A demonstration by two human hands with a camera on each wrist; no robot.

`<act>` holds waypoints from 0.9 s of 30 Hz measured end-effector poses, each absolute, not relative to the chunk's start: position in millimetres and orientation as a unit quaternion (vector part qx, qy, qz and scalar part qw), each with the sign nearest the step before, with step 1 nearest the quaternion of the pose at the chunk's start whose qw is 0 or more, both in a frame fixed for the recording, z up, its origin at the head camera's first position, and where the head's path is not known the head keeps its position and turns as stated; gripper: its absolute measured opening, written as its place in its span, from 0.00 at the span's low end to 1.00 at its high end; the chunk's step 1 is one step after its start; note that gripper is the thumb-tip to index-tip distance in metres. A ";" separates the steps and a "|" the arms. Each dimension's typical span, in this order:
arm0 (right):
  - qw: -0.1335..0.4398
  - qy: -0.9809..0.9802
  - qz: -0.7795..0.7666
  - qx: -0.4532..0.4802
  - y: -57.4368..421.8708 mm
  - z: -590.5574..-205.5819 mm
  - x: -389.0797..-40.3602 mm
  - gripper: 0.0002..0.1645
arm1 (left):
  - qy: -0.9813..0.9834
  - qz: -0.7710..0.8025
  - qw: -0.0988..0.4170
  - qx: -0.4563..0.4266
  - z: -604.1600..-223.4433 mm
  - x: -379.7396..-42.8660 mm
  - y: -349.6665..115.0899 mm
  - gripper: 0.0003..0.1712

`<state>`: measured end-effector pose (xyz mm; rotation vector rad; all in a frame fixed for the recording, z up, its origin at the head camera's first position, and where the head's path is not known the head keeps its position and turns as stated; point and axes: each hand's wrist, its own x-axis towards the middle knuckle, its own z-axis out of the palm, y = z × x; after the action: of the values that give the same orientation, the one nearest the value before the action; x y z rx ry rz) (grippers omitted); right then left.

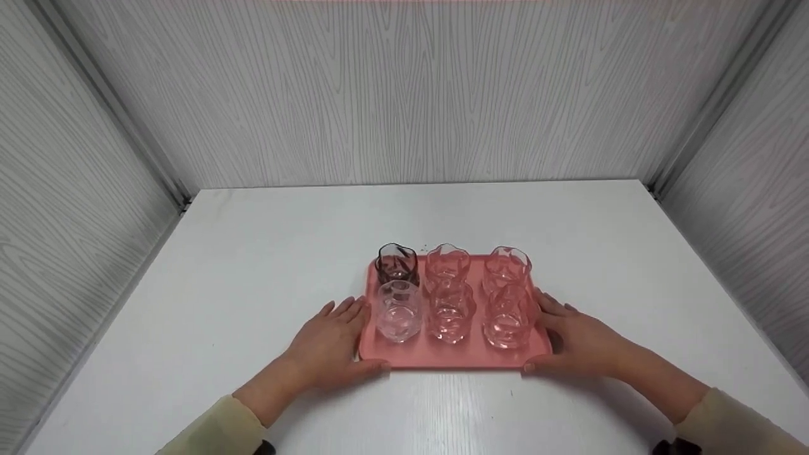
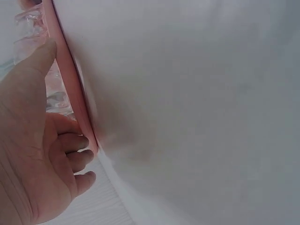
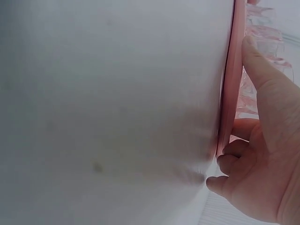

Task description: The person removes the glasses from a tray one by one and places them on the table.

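Note:
A pink rectangular tray [image 1: 455,360] lies on the white table with several wavy-rimmed glasses on it in two rows. In the back row, a dark grey glass [image 1: 396,262] stands at the left, with a pink-looking glass [image 1: 447,260] and another glass [image 1: 507,262] beside it. The front row has a clear glass [image 1: 399,313] at the left. My left hand [image 1: 332,344] holds the tray's left front corner, thumb at the front edge [image 2: 70,79] and fingers along the side. On the opposite corner, my right hand [image 1: 581,341] grips likewise, its thumb touching the front edge [image 3: 233,75].
The white table [image 1: 284,234] extends around the tray on all sides. Grey wood-grain panels stand behind it [image 1: 404,95], on the left [image 1: 63,189] and on the right [image 1: 752,158].

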<state>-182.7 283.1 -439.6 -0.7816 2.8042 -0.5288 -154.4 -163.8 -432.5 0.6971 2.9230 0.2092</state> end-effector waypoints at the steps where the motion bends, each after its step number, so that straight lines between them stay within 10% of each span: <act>1: 0.093 0.944 -0.178 -0.262 283.2 -440.3 -182.9 0.66 | 0.969 0.073 0.058 0.228 -431.6 -155.2 -163.4 0.65; 13: 0.095 0.947 -0.170 -0.256 284.5 -443.7 -181.9 0.68 | 0.940 0.271 -0.103 0.180 -417.2 -160.2 -151.9 0.54; 27: 0.091 0.946 -0.169 -0.261 284.1 -441.1 -182.9 0.67 | 0.873 0.475 -0.024 0.104 -420.3 -167.2 -128.8 0.57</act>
<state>-182.9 284.1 -441.1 -0.7760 2.8123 -0.5011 -167.2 -128.8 -420.3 0.3310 2.7858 1.5158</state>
